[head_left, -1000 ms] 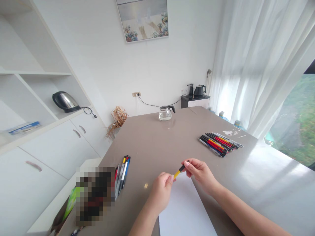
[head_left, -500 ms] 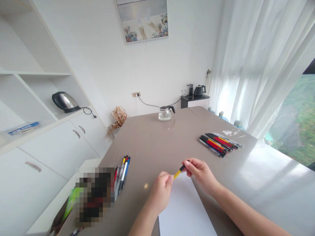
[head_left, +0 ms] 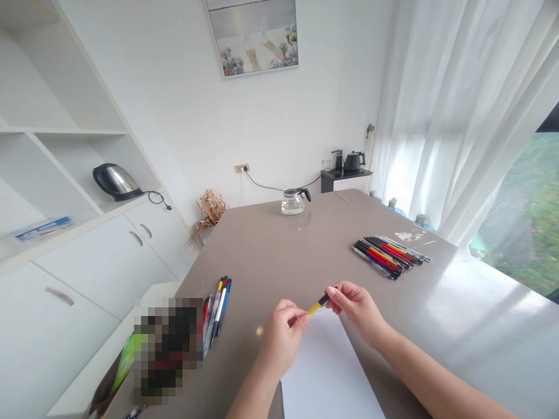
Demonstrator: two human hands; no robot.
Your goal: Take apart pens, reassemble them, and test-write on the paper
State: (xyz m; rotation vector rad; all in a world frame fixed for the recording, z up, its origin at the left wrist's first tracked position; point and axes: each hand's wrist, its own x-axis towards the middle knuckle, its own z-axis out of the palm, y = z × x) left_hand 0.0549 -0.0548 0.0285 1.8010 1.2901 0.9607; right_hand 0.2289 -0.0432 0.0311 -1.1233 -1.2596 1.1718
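Between my two hands is a yellow pen [head_left: 313, 308] with a black end, tilted up to the right. My left hand [head_left: 283, 334] pinches its yellow lower end. On the black upper end, the thumb and fingers of my right hand [head_left: 356, 308] are closed. Below them a white sheet of paper [head_left: 329, 372] lies on the table. To the left, several pens [head_left: 217, 308] lie side by side. A larger bunch of pens [head_left: 388, 256], black, red, yellow and clear, lies farther off on the right.
The brown table [head_left: 262, 250] bears a glass pot [head_left: 292, 202] with a black handle at its far end. Paper scraps [head_left: 409, 235] lie beyond the right pens. A pixelated dark object [head_left: 170, 349] is at the left edge. White curtains [head_left: 419, 105] hang at right.
My left hand has shifted very slightly, with its fingers a little rearranged on the pen's yellow end. The right hand and everything on the table look the same.
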